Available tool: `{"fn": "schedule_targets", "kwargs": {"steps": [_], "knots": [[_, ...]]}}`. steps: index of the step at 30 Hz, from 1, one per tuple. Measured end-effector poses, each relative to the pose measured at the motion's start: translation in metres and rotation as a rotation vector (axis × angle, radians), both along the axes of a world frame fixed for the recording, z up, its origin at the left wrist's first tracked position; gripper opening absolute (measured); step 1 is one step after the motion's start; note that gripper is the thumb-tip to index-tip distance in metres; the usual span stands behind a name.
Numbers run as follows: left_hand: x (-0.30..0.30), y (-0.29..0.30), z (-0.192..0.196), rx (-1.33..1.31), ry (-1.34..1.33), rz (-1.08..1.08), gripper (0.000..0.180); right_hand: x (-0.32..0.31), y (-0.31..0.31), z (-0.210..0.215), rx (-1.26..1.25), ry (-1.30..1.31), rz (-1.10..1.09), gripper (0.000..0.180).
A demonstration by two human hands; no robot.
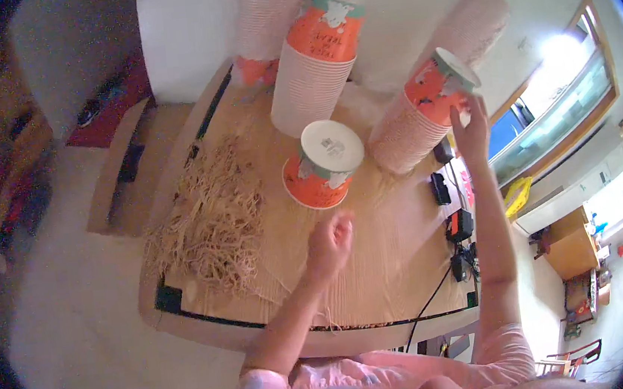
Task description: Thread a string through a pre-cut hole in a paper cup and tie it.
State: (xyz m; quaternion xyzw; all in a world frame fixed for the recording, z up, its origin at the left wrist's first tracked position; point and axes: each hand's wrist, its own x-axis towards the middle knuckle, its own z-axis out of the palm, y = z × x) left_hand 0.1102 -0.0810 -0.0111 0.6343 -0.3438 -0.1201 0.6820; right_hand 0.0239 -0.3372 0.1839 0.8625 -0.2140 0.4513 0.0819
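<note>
My right hand [472,126] reaches up to the right-hand stack of paper tubs [407,136], its fingers curled against the side of the orange top tub [438,91]. My left hand [330,244] is curled closed above the table; whatever it may hold is hidden. Just beyond it a single upside-down paper tub [318,182], orange with a white base and green band, stands on the wood. Behind that rises a taller stack of upside-down tubs [312,82], its top one orange. Left of my left hand lies a tangled pile of pale strings [213,226].
The light wooden table [385,262] has a dark-edged rim. Black adapters and a power strip [458,225] with cords line its right side. More wrapped stacks [471,21] lean at the back. A cardboard box [129,167] is at the left; a window [551,111] is at the right.
</note>
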Motion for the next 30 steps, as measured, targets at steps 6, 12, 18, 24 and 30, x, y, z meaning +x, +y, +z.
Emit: {"fn": "schedule_targets", "kwargs": {"steps": [6, 12, 18, 24, 30], "knots": [[0.132, -0.030, -0.014, 0.113, -0.032, 0.262, 0.014, 0.034, -0.006, -0.213, 0.988, -0.120, 0.417, 0.020], [0.151, -0.061, -0.011, 0.431, 0.050, 0.196, 0.035, 0.066, 0.007, -0.260, 1.338, -0.233, 0.344, 0.027], [0.101, -0.009, 0.041, -0.114, 0.377, -0.064, 0.044, 0.026, 0.088, -0.139, 1.496, -0.549, 0.677, 0.039], [-0.018, 0.053, 0.043, -0.199, 0.156, -0.191, 0.050, -0.052, 0.171, -0.145, 1.315, -0.715, 0.604, 0.024], [-0.082, 0.114, 0.037, -0.039, -0.354, -0.114, 0.058, -0.114, 0.229, -0.169, 1.240, -0.813, 0.421, 0.030]]}}
